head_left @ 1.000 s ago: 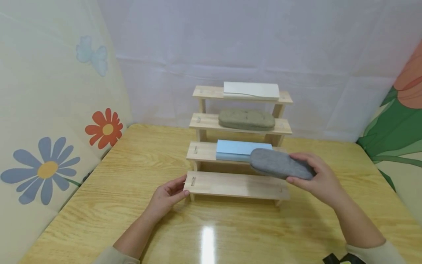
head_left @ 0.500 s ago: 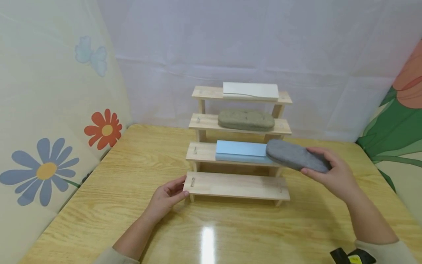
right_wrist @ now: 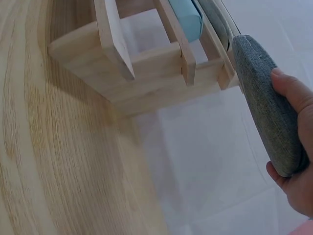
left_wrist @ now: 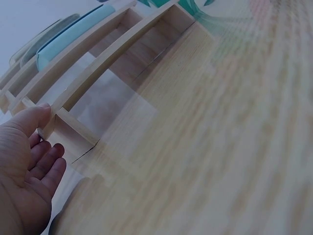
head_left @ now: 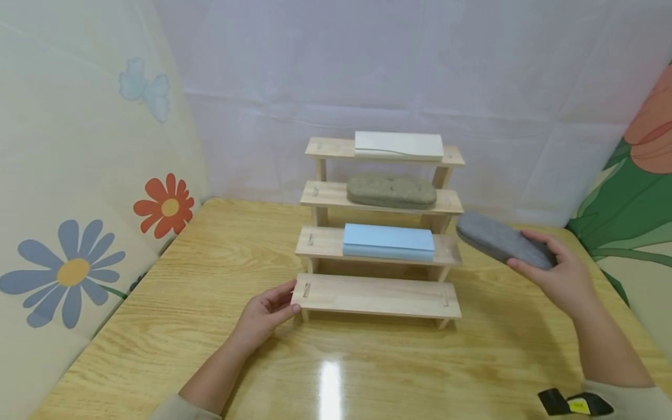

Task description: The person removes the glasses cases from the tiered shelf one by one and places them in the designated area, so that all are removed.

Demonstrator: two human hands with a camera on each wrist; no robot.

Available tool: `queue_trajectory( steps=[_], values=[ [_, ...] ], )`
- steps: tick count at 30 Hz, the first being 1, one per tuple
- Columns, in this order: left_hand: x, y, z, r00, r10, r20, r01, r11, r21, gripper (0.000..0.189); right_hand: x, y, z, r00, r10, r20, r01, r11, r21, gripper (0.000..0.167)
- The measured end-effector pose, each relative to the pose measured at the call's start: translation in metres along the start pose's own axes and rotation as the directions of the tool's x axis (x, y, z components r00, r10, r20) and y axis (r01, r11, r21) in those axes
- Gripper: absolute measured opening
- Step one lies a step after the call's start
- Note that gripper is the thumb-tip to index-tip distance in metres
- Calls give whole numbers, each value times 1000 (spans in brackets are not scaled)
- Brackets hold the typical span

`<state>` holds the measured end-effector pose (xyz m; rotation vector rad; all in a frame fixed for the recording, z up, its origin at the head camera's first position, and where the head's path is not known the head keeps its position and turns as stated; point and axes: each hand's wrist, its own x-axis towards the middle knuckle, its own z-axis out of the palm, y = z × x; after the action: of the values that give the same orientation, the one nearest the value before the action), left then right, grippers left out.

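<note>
My right hand [head_left: 566,283] grips one end of a grey fabric glasses case [head_left: 496,238], holding it in the air off the right side of a stepped wooden display stand [head_left: 367,296]. In the right wrist view, thumb and fingers close round the case's end. At the stand's lowest step, my left hand [head_left: 262,318] pinches the left end, thumb on the board's edge in the left wrist view. A light blue glasses case [head_left: 388,242] lies on the second step from the bottom. Above it are an olive-grey case [head_left: 391,191] and, on the top step, a white case [head_left: 399,144].
The stand rests on a wood-grain table [head_left: 236,245]. A pale cloth backdrop [head_left: 294,70] hangs behind it, and flower-printed panels stand at both sides. Near the right sleeve is a black and yellow strap-like piece [head_left: 574,403].
My right hand has carried the grey glasses case rightward and slightly up, from in front of the blue case to beyond the stand's right side. The left hand has stayed in place.
</note>
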<state>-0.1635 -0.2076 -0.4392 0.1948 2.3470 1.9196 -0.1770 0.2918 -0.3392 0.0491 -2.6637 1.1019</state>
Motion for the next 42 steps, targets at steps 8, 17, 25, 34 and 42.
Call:
queue_trajectory(
  steps=[8, 17, 25, 34, 42],
  values=[
    [1, -3, 1, 999, 35, -19, -35, 999, 11, 57, 3, 18, -5, 999, 48, -25, -48, 999, 3, 68],
    [1, -1, 0, 999, 40, -19, -40, 999, 25, 57, 6, 39, -5, 992, 127, 18, -127, 992, -23, 75],
    [2, 1, 1, 999, 29, -18, -29, 999, 29, 58, 5, 60, 1, 982, 185, 49, -183, 983, -29, 80],
    [1, 2, 1, 999, 34, -15, -34, 999, 23, 58, 5, 77, 12, 981, 188, 54, -187, 982, -14, 77],
    [1, 2, 1, 1000, 15, -22, -15, 1000, 18, 58, 5, 93, 21, 971, 223, 87, -219, 974, -56, 82]
  ],
)
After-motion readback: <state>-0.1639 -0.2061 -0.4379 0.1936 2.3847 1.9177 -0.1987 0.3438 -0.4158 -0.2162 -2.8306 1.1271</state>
